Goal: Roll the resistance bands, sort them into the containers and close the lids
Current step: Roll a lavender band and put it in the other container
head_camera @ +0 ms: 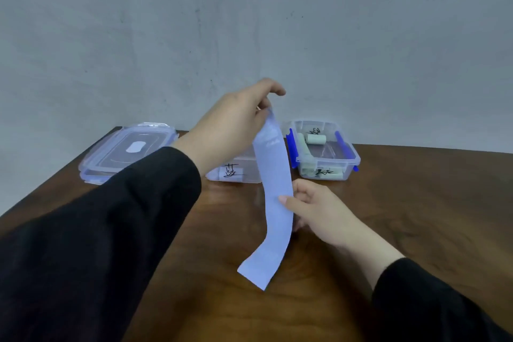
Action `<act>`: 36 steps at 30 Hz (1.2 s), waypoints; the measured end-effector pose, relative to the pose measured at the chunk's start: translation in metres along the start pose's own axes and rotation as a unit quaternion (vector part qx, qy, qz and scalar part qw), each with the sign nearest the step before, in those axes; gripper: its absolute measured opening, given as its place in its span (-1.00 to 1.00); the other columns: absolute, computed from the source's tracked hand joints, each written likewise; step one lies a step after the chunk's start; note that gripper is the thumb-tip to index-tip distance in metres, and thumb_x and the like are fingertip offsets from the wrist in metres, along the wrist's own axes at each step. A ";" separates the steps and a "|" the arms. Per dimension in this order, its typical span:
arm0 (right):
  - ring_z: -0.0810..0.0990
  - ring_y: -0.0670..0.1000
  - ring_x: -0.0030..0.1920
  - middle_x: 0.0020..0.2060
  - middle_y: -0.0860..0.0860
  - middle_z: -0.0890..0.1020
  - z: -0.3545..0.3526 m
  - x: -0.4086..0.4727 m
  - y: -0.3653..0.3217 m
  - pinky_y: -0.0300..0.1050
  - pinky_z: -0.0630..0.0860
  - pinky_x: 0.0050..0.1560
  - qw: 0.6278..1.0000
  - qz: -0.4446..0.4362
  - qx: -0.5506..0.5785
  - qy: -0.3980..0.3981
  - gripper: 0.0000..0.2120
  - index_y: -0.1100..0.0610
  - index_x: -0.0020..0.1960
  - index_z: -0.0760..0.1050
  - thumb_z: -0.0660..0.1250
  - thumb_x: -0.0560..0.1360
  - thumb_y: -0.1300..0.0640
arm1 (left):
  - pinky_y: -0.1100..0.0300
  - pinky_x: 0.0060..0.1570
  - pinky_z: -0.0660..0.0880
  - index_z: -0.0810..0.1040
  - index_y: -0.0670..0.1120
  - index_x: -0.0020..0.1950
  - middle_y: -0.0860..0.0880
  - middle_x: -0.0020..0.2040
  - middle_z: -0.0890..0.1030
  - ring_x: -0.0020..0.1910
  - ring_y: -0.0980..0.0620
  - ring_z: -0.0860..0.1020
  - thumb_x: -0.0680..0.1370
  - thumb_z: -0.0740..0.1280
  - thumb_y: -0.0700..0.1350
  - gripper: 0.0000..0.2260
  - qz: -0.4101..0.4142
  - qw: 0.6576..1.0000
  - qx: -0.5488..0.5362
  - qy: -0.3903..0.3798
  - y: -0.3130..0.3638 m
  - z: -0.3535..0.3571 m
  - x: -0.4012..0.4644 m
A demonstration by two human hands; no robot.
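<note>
Band (pixel 276 194), pale blue, unrolled, hangs above table (pixel 416 203), lower end touching tabletop nearest viewer. Left hand (pixel 236 122) raised, pinches band's top end. Right hand (pixel 311 209) lower, thumb and fingers pinching band's right edge near mid-length. Behind band: clear container (pixel 236 172) with handwritten label, mostly hidden by left arm. Right of band: second clear container (pixel 323 151), lid off, blue latches, green rolled bands (pixel 315 139) inside. Far left of band: clear lid (pixel 127 147) lying flat on table. Both sleeves black.
</note>
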State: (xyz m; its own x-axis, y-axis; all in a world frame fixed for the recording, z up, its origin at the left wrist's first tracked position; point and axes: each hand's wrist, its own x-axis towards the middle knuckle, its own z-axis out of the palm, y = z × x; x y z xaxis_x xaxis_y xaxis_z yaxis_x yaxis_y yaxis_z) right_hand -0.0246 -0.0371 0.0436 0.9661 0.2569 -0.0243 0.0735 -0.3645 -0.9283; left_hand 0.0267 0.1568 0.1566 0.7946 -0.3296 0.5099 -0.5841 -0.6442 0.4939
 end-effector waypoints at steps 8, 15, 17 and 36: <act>0.72 -0.01 0.00 -0.01 -0.05 0.74 0.008 -0.002 0.001 -0.01 0.64 0.07 0.992 0.078 0.095 0.005 -0.83 0.11 0.13 0.59 0.32 0.60 0.08 | 0.32 -0.17 0.28 0.48 0.02 0.32 0.02 0.06 0.58 -0.08 0.07 0.44 0.62 0.19 -0.21 -0.70 0.085 0.991 0.099 0.006 -0.006 0.025 0.051; 0.53 -0.09 0.14 0.10 -0.15 0.57 0.012 0.011 0.035 -0.06 0.54 0.21 0.945 0.045 -0.257 0.199 -0.45 0.00 0.45 0.40 0.41 0.51 -0.09 | 0.08 0.22 0.38 0.45 -0.08 0.40 -0.08 0.30 0.54 0.27 -0.12 0.48 0.54 0.23 -0.38 -0.54 0.130 0.972 0.183 -0.065 -0.035 0.069 0.051; 0.48 -0.09 0.23 0.24 -0.13 0.53 0.013 0.007 0.041 -0.02 0.46 0.31 0.931 0.023 -0.297 0.213 -0.42 -0.03 0.47 0.36 0.39 0.51 -0.14 | 0.06 0.07 0.48 0.55 -0.10 0.27 -0.09 0.11 0.61 0.09 -0.12 0.55 0.52 0.24 -0.39 -0.63 0.122 0.983 0.135 -0.016 -0.037 0.074 0.024; 0.56 -0.13 0.02 -0.03 -0.21 0.57 0.005 -0.008 0.026 -0.18 0.55 0.02 0.954 -0.103 -0.256 0.116 -0.94 -0.12 0.02 0.55 0.33 0.56 -0.03 | 0.21 0.14 0.46 0.56 0.13 0.12 0.20 0.09 0.49 0.09 0.21 0.45 0.58 0.29 0.07 -0.85 0.008 0.989 0.062 -0.137 -0.066 0.090 -0.100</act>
State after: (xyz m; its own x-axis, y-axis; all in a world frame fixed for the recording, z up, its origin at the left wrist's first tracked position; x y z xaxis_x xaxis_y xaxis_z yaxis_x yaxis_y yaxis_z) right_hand -0.0320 -0.0444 0.0175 0.9425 0.1867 0.2770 0.3216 -0.7319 -0.6008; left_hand 0.0008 0.1698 0.0096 0.8104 -0.5039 0.2988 -0.5856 -0.7118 0.3878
